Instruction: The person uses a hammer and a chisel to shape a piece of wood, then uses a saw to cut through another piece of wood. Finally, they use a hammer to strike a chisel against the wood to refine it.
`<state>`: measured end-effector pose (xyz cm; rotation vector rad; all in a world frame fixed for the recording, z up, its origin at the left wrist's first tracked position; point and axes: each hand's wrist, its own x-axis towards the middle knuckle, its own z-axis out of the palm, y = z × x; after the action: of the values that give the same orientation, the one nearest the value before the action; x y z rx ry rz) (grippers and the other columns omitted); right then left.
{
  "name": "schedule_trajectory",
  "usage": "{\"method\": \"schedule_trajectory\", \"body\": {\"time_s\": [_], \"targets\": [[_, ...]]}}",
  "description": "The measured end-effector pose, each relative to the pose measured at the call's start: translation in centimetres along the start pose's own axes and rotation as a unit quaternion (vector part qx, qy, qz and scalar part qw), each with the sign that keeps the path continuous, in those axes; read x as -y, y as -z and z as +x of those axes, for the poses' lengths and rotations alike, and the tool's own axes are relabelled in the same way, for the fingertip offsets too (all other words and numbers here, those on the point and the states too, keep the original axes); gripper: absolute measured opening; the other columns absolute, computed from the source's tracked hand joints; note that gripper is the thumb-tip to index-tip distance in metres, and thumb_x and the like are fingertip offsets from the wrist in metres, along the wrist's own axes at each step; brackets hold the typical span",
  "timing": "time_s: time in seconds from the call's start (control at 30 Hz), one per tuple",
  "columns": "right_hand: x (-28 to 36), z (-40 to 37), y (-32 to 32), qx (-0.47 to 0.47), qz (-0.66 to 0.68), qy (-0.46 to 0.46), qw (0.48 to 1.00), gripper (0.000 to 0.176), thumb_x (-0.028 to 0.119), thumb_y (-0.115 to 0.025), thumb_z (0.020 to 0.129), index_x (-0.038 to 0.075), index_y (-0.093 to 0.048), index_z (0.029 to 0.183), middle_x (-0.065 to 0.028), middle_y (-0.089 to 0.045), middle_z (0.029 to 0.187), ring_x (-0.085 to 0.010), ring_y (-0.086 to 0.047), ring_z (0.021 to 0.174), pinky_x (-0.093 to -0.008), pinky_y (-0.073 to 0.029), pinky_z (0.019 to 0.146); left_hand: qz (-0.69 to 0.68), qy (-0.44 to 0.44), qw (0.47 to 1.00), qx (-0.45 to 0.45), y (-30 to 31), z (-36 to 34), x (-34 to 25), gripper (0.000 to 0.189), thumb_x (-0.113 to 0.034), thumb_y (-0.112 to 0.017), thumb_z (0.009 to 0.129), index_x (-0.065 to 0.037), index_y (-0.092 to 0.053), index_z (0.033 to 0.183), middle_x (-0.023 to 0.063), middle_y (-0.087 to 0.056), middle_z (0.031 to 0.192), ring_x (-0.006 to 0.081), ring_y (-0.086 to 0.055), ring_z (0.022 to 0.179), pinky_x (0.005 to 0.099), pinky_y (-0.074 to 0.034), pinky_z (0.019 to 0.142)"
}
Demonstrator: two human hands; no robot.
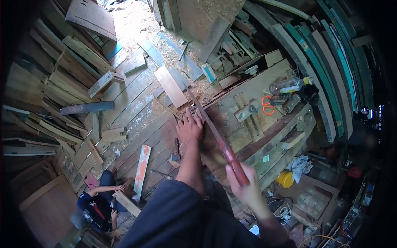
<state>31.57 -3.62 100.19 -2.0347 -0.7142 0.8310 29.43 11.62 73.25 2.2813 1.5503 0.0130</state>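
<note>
My right hand (244,186) is wrapped round the reddish handle of a long saw (215,134), whose narrow blade points up and to the left. Near the middle, my left hand (190,129) presses on a small piece of wood (199,117) at the workbench's edge, just left of the blade. Its fingers are partly spread. Where the blade meets the wood is hard to make out. Past the fingertips, a pale board (170,87) lies among sawdust.
The workbench (269,89) holds orange-handled scissors (268,105) and a clear bottle (285,86). A person (99,206) sits on the floor at lower left with a wood piece (127,203). Planks lean on both sides. A yellow bucket (285,179) stands at lower right.
</note>
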Motion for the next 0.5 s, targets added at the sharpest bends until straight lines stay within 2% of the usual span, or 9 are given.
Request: {"method": "schedule_trajectory", "body": {"time_s": [0.03, 0.1, 0.2, 0.23, 0.27, 0.3, 0.43, 0.5], "targets": [[-1.3, 2.4, -1.3, 0.003, 0.0, 0.011, 1.0, 0.019, 0.013, -0.057, 0.093, -0.002, -0.058, 0.082, -0.0111, -0.051, 0.059, -0.0147, -0.048, 0.054, -0.0329, -0.041, 0.053, 0.004, 0.002, 1.0, 0.002, -0.1, -0.1, 0.1, 0.057, -0.043, -0.045, 0.092, -0.014, -0.045, 0.141, 0.0105, -0.063, 0.118, 0.0315, -0.057, 0.103, 0.0429, -0.043, 0.089], [-3.8, 7.4, -4.1, 0.001, 0.002, 0.055, 0.998, 0.019, 0.013, -0.057, 0.093, -0.004, -0.06, 0.085, -0.0143, -0.055, 0.063, -0.0196, -0.051, 0.054, -0.0349, -0.043, 0.056, -0.005, -0.005, 1.0, -0.006, -0.2, 0.0, 0.2, 0.058, -0.043, -0.044, 0.092, -0.014, -0.043, 0.143, 0.0089, -0.061, 0.123, 0.0308, -0.057, 0.105, 0.0428, -0.044, 0.088], [-5.3, 12.6, -7.6, -0.047, 0.082, 0.117, 0.989, 0.019, 0.014, -0.058, 0.092, -0.004, -0.061, 0.088, -0.0159, -0.057, 0.065, -0.0197, -0.052, 0.057, -0.0354, -0.045, 0.058, 0.01, -0.007, 0.999, 0.031, -0.7, 0.3, 0.9, 0.06, -0.045, -0.043, 0.093, -0.015, -0.041, 0.144, 0.0075, -0.059, 0.127, 0.0296, -0.057, 0.106, 0.0429, -0.043, 0.09], [-5.1, 13.3, -7.7, -0.024, 0.045, 0.101, 0.994, 0.019, 0.015, -0.057, 0.092, -0.003, -0.061, 0.089, -0.0211, -0.059, 0.071, -0.0304, -0.059, 0.07, -0.0377, -0.047, 0.063, 0.008, -0.013, 0.999, 0.047, -0.9, 0.3, 1.1, 0.061, -0.046, -0.043, 0.093, -0.015, -0.04, 0.145, 0.0073, -0.058, 0.128, 0.0292, -0.056, 0.106, 0.0429, -0.042, 0.091], [-4.9, 13.6, -7.5, -0.004, 0.006, 0.085, 0.996, 0.018, 0.015, -0.057, 0.092, -0.002, -0.062, 0.09, -0.0262, -0.061, 0.077, -0.041, -0.065, 0.084, -0.04, -0.05, 0.067, -0.003, -0.021, 0.999, 0.027, -1.5, 0.3, 1.4, 0.061, -0.047, -0.044, 0.092, -0.015, -0.041, 0.144, 0.007, -0.058, 0.128, 0.0284, -0.056, 0.106, 0.0424, -0.042, 0.092], [-4.4, 13.1, -7.0, -0.01, 0.003, 0.086, 0.996, 0.018, 0.015, -0.057, 0.092, -0.002, -0.062, 0.09, -0.0262, -0.061, 0.077, -0.041, -0.065, 0.084, -0.04, -0.05, 0.067, -0.007, -0.026, 0.999, 0.025, -0.9, 0.2, 1.1, 0.061, -0.047, -0.044, 0.092, -0.015, -0.041, 0.144, 0.007, -0.058, 0.128, 0.0284, -0.056, 0.106, 0.0424, -0.042, 0.092], [-2.0, 8.0, -3.1, 0.012, -0.007, 0.032, 0.999, 0.021, 0.019, -0.059, 0.092, -0.002, -0.062, 0.093, -0.0213, -0.059, 0.07, -0.0362, -0.064, 0.071, -0.0386, -0.049, 0.065, -0.006, -0.007, 1.0, 0.018, -0.2, 0.1, 0.1, 0.061, -0.046, -0.046, 0.092, -0.014, -0.042, 0.143, 0.0076, -0.061, 0.124, 0.0277, -0.057, 0.106, 0.0416, -0.042, 0.091], [-0.2, 3.6, -0.7, 0.017, 0.022, 0.006, 1.0, 0.017, 0.015, -0.062, 0.092, -0.003, -0.062, 0.091, -0.0058, -0.047, 0.061, -0.009, -0.044, 0.059, -0.0299, -0.04, 0.055, 0.007, -0.009, 1.0, -0.01, -0.5, 0.0, 0.1, 0.059, -0.047, -0.038, 0.096, -0.014, -0.038, 0.146, 0.0088, -0.063, 0.117, 0.0277, -0.057, 0.104, 0.0425, -0.042, 0.089]]}}
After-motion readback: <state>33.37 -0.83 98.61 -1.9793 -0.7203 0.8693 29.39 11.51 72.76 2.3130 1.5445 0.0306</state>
